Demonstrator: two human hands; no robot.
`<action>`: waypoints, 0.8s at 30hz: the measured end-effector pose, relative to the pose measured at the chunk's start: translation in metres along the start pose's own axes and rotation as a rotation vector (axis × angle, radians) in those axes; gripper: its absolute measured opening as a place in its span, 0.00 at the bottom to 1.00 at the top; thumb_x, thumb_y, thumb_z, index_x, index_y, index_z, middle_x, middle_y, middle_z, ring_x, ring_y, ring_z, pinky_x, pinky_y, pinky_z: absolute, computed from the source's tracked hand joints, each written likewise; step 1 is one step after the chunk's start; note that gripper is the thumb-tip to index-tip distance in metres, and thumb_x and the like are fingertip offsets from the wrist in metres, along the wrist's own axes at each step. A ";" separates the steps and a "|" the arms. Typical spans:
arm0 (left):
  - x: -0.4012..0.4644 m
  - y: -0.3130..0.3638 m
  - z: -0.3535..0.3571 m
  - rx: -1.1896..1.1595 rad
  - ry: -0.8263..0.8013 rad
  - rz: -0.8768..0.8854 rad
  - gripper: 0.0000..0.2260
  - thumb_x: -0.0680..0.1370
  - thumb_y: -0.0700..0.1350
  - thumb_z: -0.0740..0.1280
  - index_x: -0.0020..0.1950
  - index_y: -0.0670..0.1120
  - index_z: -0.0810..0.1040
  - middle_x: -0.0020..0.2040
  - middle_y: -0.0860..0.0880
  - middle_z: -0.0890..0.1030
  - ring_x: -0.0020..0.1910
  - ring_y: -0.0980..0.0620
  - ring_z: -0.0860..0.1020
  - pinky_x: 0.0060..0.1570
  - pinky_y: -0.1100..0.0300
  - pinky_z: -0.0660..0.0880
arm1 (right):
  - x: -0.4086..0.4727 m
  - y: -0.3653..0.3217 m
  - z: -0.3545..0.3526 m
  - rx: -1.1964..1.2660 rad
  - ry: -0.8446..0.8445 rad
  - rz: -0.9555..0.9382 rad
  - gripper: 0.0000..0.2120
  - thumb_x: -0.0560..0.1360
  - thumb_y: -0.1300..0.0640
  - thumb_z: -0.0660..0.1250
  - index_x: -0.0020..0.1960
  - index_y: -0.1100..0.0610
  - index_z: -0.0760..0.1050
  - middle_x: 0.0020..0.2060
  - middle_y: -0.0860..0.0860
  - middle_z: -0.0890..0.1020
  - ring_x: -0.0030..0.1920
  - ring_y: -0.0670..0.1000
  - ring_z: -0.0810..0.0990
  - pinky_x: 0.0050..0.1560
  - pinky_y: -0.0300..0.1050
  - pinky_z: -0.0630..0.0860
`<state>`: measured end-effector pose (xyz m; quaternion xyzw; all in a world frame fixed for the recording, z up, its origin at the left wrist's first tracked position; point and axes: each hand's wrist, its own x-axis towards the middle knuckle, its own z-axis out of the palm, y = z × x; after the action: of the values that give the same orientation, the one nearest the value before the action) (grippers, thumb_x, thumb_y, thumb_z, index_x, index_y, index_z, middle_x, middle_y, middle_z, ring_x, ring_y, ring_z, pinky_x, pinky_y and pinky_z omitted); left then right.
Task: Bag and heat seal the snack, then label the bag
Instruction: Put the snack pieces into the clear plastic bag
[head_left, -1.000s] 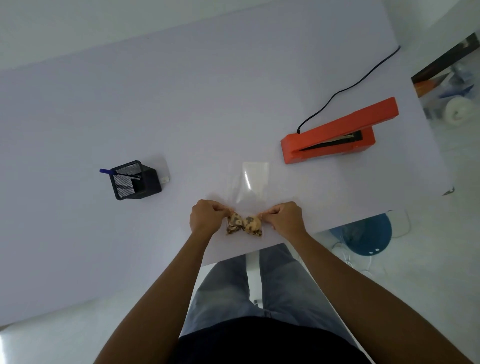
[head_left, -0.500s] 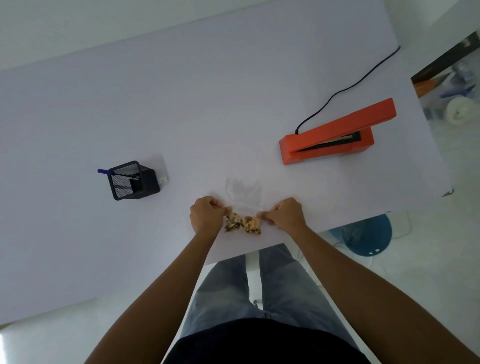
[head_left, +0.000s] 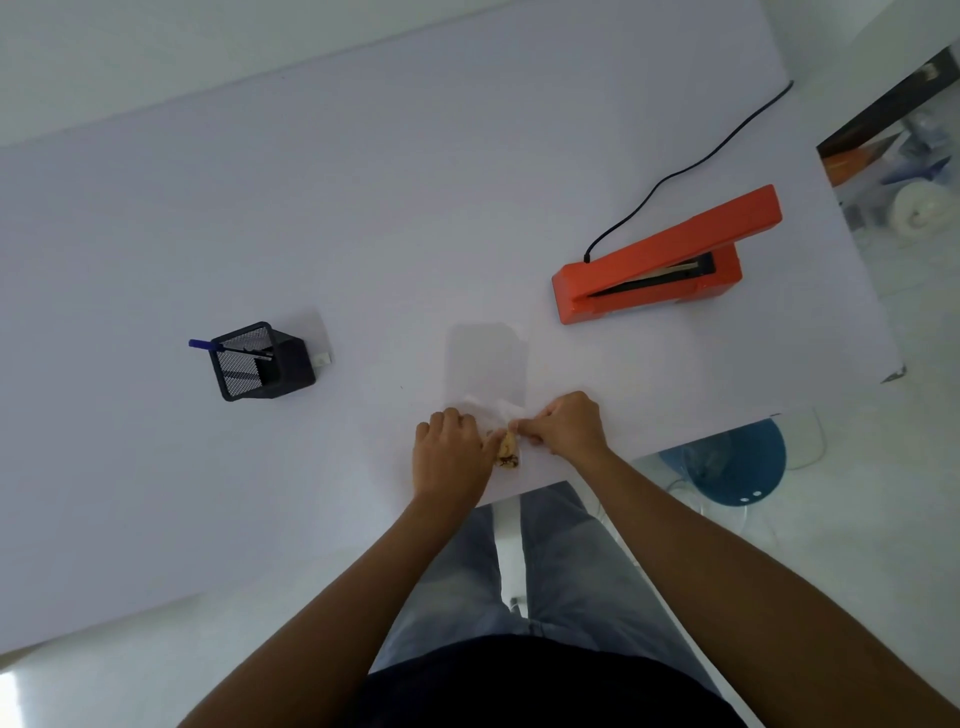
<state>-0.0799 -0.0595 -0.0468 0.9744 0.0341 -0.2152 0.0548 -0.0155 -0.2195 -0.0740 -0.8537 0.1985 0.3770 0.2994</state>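
White table, pale floor at right. Snack at near edge in clear bag. Left hand curled over snack; right hand pinches bag mouth. Orange heat sealer far right, corded. Mesh pen holder left. Blue stool under table edge.
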 end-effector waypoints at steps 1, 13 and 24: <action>-0.001 0.003 -0.002 0.016 -0.017 0.002 0.27 0.80 0.65 0.54 0.55 0.44 0.79 0.52 0.46 0.82 0.50 0.48 0.79 0.53 0.54 0.77 | 0.000 0.001 0.000 -0.005 0.000 -0.007 0.22 0.66 0.39 0.78 0.34 0.58 0.82 0.27 0.49 0.80 0.27 0.47 0.77 0.38 0.39 0.76; -0.012 0.018 0.006 0.104 -0.145 0.070 0.40 0.75 0.74 0.49 0.73 0.44 0.64 0.72 0.37 0.67 0.68 0.38 0.68 0.67 0.47 0.68 | -0.011 0.021 0.001 0.400 0.148 -0.314 0.15 0.77 0.51 0.71 0.39 0.61 0.83 0.31 0.51 0.84 0.30 0.45 0.81 0.39 0.36 0.79; -0.011 0.034 0.004 0.167 -0.207 0.120 0.42 0.72 0.77 0.46 0.79 0.53 0.50 0.73 0.27 0.61 0.71 0.28 0.63 0.69 0.39 0.63 | -0.005 -0.003 -0.008 0.835 -0.160 -0.279 0.17 0.84 0.54 0.61 0.52 0.65 0.83 0.45 0.59 0.87 0.48 0.58 0.87 0.55 0.51 0.82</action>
<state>-0.0884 -0.0939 -0.0422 0.9485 -0.0480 -0.3129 -0.0103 -0.0120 -0.2221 -0.0647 -0.6465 0.1927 0.2856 0.6807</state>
